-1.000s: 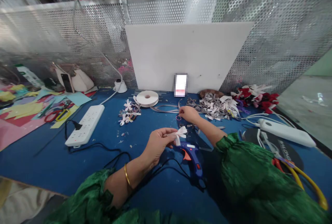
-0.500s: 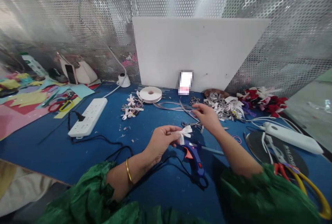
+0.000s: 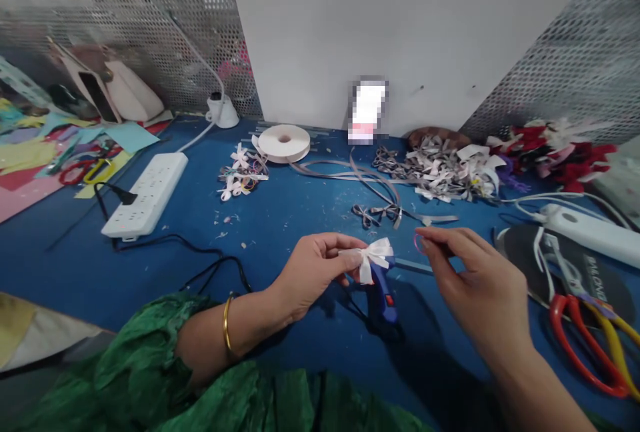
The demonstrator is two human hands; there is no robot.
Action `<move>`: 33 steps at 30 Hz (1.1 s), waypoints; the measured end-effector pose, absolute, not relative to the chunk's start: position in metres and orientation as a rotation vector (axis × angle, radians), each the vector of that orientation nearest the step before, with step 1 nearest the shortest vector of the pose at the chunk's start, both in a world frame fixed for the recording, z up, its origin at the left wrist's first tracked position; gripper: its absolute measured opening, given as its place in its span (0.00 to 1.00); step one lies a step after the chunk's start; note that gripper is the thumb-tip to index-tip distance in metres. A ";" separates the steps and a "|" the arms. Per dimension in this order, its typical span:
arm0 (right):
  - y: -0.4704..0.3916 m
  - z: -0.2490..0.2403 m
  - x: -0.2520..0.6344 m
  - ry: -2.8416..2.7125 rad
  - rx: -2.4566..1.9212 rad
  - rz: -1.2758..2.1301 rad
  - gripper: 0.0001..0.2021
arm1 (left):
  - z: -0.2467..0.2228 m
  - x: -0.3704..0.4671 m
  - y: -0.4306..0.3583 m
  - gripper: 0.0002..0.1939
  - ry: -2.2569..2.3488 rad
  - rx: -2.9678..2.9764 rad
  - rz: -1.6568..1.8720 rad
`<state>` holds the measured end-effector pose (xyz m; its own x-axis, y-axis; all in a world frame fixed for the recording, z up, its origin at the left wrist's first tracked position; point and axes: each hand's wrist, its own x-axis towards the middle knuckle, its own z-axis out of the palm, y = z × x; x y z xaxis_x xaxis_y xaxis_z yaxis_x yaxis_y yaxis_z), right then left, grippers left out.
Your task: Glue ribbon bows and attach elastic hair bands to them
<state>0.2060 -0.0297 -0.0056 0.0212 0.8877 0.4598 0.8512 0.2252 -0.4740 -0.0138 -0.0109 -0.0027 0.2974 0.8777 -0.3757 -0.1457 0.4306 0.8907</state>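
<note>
Between thumb and fingers, my left hand (image 3: 320, 265) pinches a white ribbon bow (image 3: 376, 259) above the table. Partly hidden below the bow lies a blue glue gun (image 3: 384, 299), its handle toward me. To the right, my right hand (image 3: 475, 279) is closed in a pinch on a thin pink elastic band (image 3: 418, 243), apart from the bow. Small dark ribbon bows (image 3: 367, 215) and a loose grey ribbon (image 3: 380, 182) lie beyond the hands.
A ribbon roll (image 3: 284, 144) and a small pile of bows (image 3: 240, 175) lie at the back. Heaped ribbon pieces (image 3: 450, 169) are at back right. A power strip (image 3: 145, 199) stands left; scissors (image 3: 590, 345) and a second white strip (image 3: 590, 235) lie right.
My right hand has drawn back from the ribbons toward me and right, and now shows a pink elastic band. My left hand keeps the bow. The view has tilted down.
</note>
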 end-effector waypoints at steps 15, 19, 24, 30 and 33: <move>-0.046 0.004 0.195 -2.025 -1.443 0.018 0.06 | -0.001 -0.014 -0.010 0.13 1.048 0.853 0.755; -0.050 0.006 0.193 -1.956 -1.427 -0.034 0.05 | 0.000 -0.013 -0.011 0.13 1.044 0.848 0.767; -0.055 0.012 0.187 -1.659 -1.433 0.505 0.01 | 0.003 -0.012 -0.015 0.12 1.034 0.859 0.758; -0.057 0.008 0.175 -1.472 -1.384 0.814 0.02 | 0.006 -0.011 -0.017 0.10 1.037 0.880 0.778; -0.058 0.005 0.169 -1.465 -1.452 0.773 0.01 | 0.005 -0.011 -0.018 0.10 1.021 0.890 0.790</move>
<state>0.1693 -0.0582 0.0047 0.1001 0.9806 0.1687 0.4144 0.1131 -0.9030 -0.0109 -0.0177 0.0054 0.3238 0.8725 -0.3659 -0.1353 0.4254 0.8948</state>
